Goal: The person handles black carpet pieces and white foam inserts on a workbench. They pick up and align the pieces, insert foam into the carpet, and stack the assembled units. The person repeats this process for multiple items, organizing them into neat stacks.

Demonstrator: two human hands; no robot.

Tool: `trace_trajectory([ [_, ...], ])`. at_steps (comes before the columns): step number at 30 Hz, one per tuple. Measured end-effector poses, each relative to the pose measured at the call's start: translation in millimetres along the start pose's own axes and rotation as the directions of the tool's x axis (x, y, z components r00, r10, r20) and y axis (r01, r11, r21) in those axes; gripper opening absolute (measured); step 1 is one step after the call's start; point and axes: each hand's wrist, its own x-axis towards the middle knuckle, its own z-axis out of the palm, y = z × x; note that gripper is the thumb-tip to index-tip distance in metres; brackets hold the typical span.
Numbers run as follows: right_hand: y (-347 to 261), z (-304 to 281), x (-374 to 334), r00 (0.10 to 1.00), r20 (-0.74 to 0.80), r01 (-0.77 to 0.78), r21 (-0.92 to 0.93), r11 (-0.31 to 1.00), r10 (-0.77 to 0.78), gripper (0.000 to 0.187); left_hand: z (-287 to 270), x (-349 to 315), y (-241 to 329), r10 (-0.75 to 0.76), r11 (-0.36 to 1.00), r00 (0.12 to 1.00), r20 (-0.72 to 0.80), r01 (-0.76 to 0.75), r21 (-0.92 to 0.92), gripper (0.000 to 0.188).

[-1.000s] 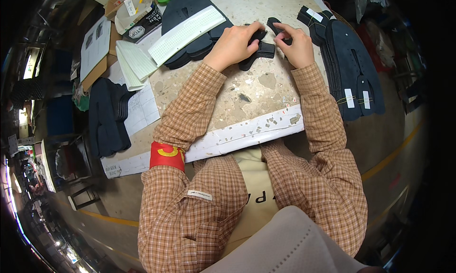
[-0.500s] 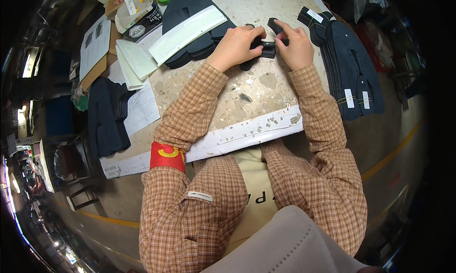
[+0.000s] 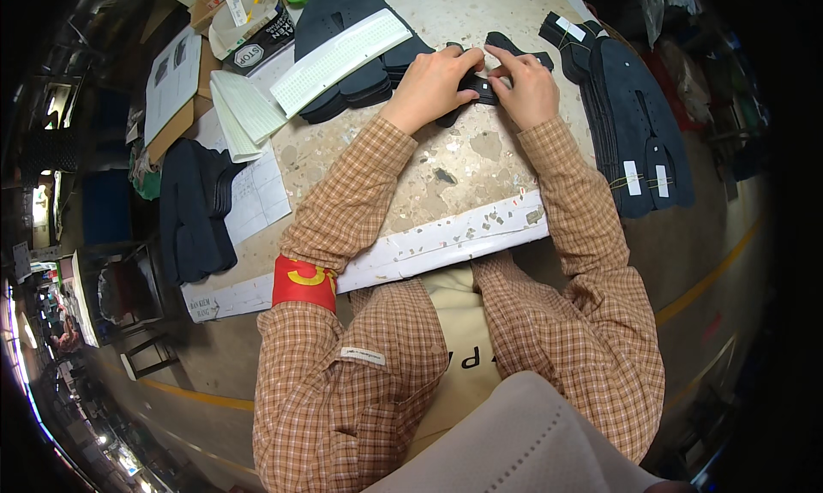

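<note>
A small stack of black cut pieces (image 3: 483, 94) lies between my hands on the worn table, with a tiny white mark on its top. My left hand (image 3: 437, 83) is closed at the stack's left side, thumb on its near edge and fingers bent over it. Right at the stack's other end, my right hand (image 3: 525, 88) has its thumb and forefinger brought together; what they pinch is too small to make out. More black pieces (image 3: 506, 42) lie just beyond the right fingers, partly covered by them.
Large dark cut panels (image 3: 330, 17) lie at the back left under a white printed strip (image 3: 341, 63). Rubber-banded dark bundles (image 3: 639, 124) line the right edge. Another dark stack (image 3: 184, 214) sits at left, beside paper sheets (image 3: 257, 197) and a cut-open container (image 3: 249, 34).
My right hand has shifted slightly left and closer to the stack. A tiny white mark now shows on the stack's top. The left hand stays almost in place.
</note>
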Motion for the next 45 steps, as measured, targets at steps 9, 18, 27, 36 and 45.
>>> trace_trajectory([
  [9, -2.0, -5.2, 2.6, 0.999, 0.033, -0.052, 0.593, 0.804, 0.04, 0.07, -1.8, 2.2, -0.2, -0.019, 1.0, 1.0, 0.004, 0.019, 0.012, 0.027],
  [18, -7.0, 1.0, 3.7, 0.999, -0.045, 0.014, 0.248, 0.969, -0.002, 0.063, -1.3, -1.4, 3.6, 0.015, 0.999, 1.0, 0.01, -0.015, 0.031, 0.033],
  [27, -5.2, 0.1, 2.3, 0.996, 0.065, -0.085, 0.565, 0.821, 0.059, 0.064, -1.2, 0.1, 3.8, 0.003, 0.997, 1.0, 0.011, -0.004, 0.077, 0.027],
  [36, 0.4, 4.3, 4.6, 0.999, -0.043, -0.014, 0.349, 0.937, 0.031, 0.067, -0.6, -1.7, 2.1, 0.013, 0.999, 1.0, 0.007, -0.013, 0.032, 0.028],
  [45, -7.0, 0.3, 7.8, 0.993, -0.02, 0.115, 0.473, 0.874, -0.121, 0.089, 1.2, -0.8, 4.1, 0.027, 0.995, 1.0, 0.01, -0.028, 0.096, 0.031],
])
